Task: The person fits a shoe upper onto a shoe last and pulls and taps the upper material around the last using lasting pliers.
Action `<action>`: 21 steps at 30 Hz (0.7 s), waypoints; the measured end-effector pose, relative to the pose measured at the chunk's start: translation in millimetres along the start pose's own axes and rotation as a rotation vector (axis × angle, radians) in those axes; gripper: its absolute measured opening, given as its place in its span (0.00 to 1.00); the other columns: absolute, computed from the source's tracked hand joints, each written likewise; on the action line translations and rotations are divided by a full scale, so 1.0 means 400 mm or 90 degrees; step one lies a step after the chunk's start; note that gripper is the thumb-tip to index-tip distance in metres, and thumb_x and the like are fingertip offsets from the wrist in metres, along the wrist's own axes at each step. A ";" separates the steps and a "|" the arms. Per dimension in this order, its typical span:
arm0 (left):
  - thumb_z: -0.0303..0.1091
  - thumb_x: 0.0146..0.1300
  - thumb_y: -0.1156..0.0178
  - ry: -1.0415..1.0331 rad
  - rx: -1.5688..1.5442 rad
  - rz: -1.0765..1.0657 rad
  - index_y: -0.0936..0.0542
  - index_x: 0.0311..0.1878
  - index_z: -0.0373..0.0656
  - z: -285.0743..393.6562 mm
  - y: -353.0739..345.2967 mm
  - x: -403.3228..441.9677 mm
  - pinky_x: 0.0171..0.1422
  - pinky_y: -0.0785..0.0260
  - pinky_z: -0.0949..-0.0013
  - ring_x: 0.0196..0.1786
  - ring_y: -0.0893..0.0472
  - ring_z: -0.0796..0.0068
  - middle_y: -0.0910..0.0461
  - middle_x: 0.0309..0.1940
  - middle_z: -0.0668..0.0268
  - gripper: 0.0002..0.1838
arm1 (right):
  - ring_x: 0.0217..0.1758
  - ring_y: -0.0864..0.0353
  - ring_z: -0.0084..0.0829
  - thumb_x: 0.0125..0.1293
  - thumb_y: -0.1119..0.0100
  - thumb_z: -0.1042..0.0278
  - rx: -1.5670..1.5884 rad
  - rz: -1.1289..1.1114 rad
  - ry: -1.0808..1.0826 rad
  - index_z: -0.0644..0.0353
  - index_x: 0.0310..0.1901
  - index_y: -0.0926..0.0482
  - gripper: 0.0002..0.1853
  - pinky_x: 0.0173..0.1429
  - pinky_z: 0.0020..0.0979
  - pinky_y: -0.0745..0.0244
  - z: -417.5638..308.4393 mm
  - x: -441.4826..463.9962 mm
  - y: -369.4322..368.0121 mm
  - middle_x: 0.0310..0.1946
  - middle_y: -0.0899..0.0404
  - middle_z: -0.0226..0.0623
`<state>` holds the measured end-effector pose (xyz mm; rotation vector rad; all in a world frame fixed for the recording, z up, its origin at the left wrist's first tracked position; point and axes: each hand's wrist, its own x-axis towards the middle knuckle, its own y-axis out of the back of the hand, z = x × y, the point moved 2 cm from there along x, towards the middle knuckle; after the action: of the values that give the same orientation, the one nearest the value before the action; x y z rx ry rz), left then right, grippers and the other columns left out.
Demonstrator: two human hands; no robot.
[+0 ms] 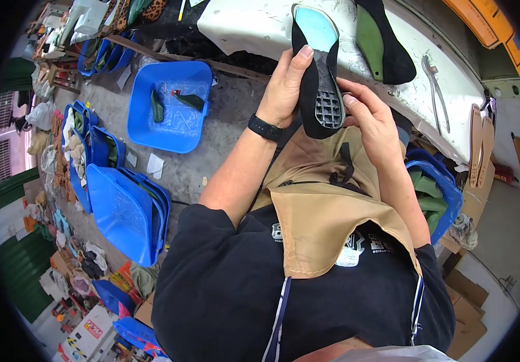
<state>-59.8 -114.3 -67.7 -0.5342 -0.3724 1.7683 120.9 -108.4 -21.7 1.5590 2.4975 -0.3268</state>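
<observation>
A black shoe upper [313,113] hangs over the near edge of the white work table. Its inside faces up, showing a light-blue panel [317,29] at the far end and a black grid-patterned heel part [329,110] at the near end. My left hand [286,85] is closed on its left side, thumb on top. At the right of the heel, the fingers of my right hand [365,114] pinch the edge. Another black upper with a green sole-shaped piece [368,45] lies on the table beyond. Metal pincers [435,90] lie farther right.
The white table [239,21] runs along the front. A blue bin [199,130] with green shoe lasts stands on the floor at left, near stacked blue bins [121,211]. Another blue bin [453,187] with green pieces is at my right, beside brown sole-shaped strips [481,148].
</observation>
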 end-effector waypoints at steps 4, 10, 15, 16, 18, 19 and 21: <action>0.57 0.77 0.38 0.001 -0.010 0.007 0.26 0.63 0.34 0.000 -0.002 -0.002 0.48 0.26 0.76 0.42 0.21 0.78 0.20 0.45 0.61 0.32 | 0.48 0.17 0.25 0.79 0.44 0.69 -0.004 -0.002 0.003 0.65 0.67 0.20 0.20 0.51 0.26 0.19 0.003 0.000 0.000 0.49 0.15 0.40; 0.57 0.77 0.39 0.004 -0.033 0.003 0.26 0.60 0.35 -0.008 0.000 -0.001 0.48 0.26 0.76 0.41 0.21 0.79 0.20 0.44 0.62 0.30 | 0.47 0.17 0.25 0.78 0.44 0.69 -0.004 0.004 0.009 0.64 0.67 0.19 0.20 0.52 0.26 0.19 0.001 -0.005 -0.003 0.50 0.15 0.39; 0.57 0.77 0.39 0.041 -0.082 -0.017 0.25 0.56 0.37 -0.006 0.004 0.001 0.47 0.26 0.75 0.40 0.20 0.78 0.19 0.43 0.62 0.28 | 0.46 0.18 0.23 0.80 0.45 0.67 -0.005 -0.019 0.016 0.64 0.69 0.21 0.20 0.51 0.23 0.20 0.013 -0.005 0.003 0.54 0.16 0.38; 0.57 0.77 0.38 0.031 -0.064 -0.011 0.25 0.56 0.36 -0.004 0.011 0.004 0.47 0.25 0.75 0.40 0.20 0.78 0.19 0.43 0.62 0.28 | 0.46 0.18 0.23 0.80 0.45 0.68 0.000 -0.032 0.014 0.65 0.69 0.21 0.20 0.51 0.24 0.20 0.015 -0.005 0.002 0.53 0.16 0.39; 0.57 0.77 0.38 0.012 -0.030 -0.007 0.24 0.56 0.36 0.004 0.025 0.021 0.46 0.25 0.74 0.40 0.20 0.77 0.18 0.43 0.61 0.28 | 0.46 0.17 0.25 0.80 0.45 0.68 0.011 -0.051 0.012 0.65 0.68 0.21 0.20 0.51 0.25 0.19 0.014 -0.003 0.007 0.52 0.15 0.40; 0.56 0.77 0.38 0.004 -0.012 -0.010 0.23 0.56 0.36 0.012 0.029 0.033 0.46 0.24 0.74 0.40 0.20 0.76 0.18 0.44 0.60 0.28 | 0.46 0.16 0.25 0.80 0.45 0.69 0.016 -0.056 0.013 0.65 0.68 0.20 0.20 0.51 0.25 0.18 0.013 -0.005 0.015 0.51 0.15 0.40; 0.55 0.76 0.37 -0.075 0.125 -0.008 0.22 0.61 0.33 0.069 0.039 0.073 0.49 0.24 0.73 0.41 0.18 0.73 0.16 0.46 0.56 0.30 | 0.46 0.16 0.26 0.80 0.45 0.69 0.007 -0.014 0.024 0.66 0.67 0.20 0.19 0.51 0.26 0.18 0.012 -0.009 0.052 0.51 0.15 0.40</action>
<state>-93.4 -89.5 -57.3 -0.2874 -0.2788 1.8058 141.3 -103.9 -27.2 1.5569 2.5470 -0.3182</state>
